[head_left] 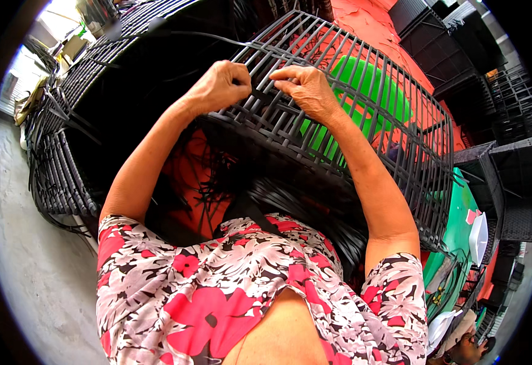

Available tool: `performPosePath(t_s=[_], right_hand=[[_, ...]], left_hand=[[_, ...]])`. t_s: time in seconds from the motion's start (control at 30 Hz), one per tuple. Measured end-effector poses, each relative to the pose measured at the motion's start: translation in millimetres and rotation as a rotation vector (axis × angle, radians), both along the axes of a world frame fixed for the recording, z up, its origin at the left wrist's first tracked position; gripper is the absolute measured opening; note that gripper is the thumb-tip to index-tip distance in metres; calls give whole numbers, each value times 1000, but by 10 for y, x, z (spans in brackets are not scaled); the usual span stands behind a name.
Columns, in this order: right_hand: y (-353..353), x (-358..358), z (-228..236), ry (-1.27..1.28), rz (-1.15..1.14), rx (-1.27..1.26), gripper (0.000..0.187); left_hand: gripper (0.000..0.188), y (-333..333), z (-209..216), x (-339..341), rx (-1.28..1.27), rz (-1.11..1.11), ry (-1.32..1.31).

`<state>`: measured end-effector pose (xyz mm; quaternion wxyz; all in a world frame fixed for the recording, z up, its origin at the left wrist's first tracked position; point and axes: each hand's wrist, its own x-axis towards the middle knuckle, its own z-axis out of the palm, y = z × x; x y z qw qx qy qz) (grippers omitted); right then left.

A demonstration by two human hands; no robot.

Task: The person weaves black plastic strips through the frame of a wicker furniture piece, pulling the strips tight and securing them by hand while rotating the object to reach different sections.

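Note:
In front of me stands a half-woven frame point(393, 115) of dark grey plastic strips, an open lattice of long bars with crossing bands. My left hand point(223, 86) is closed in a fist at the lattice's left end. A short stretch of flat black strip point(261, 95) comes out of that fist toward my right hand. My right hand point(309, 92) is over the bars just to the right, its fingers curled and thumb and forefinger close together. Whatever lies between those fingers is too small to make out. A long thin strip point(208, 38) trails from the lattice to the upper left.
A large black woven piece point(65, 164) stands at my left. Behind the lattice are a bright green plastic seat point(363, 91) and red sheeting point(363, 21). Loose black strips point(302, 210) hang near my lap. At right are a green surface point(460, 207) and dark woven furniture point(521, 201).

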<state>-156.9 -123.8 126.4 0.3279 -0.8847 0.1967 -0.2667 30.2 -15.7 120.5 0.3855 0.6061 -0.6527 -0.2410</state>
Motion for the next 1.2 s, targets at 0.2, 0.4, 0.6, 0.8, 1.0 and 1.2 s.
performPosePath(t_s=[0.2,0.4,0.6,0.8,1.0,1.2], right_hand=[[84,213,54,16,201,100,25],[162,282,12,32,100,296,25],[259,256,-113,-46,-34,263,25],[286,298,-245,-119,-115,250,25],[336,326,-234,-85,-111,175,20],[155,304,-237,-183,-235,495,11]], left_hand=[[7,-22,31,106,19,-42,22],[5,-7,37,29,25,65,133],[7,-66,-13,-35,-59,77,150],[9,-84,-37,-40,-14,131,252],[7,-81,-127,0,-51,131,214],[10,-153,-285,117,-363,217,26]])
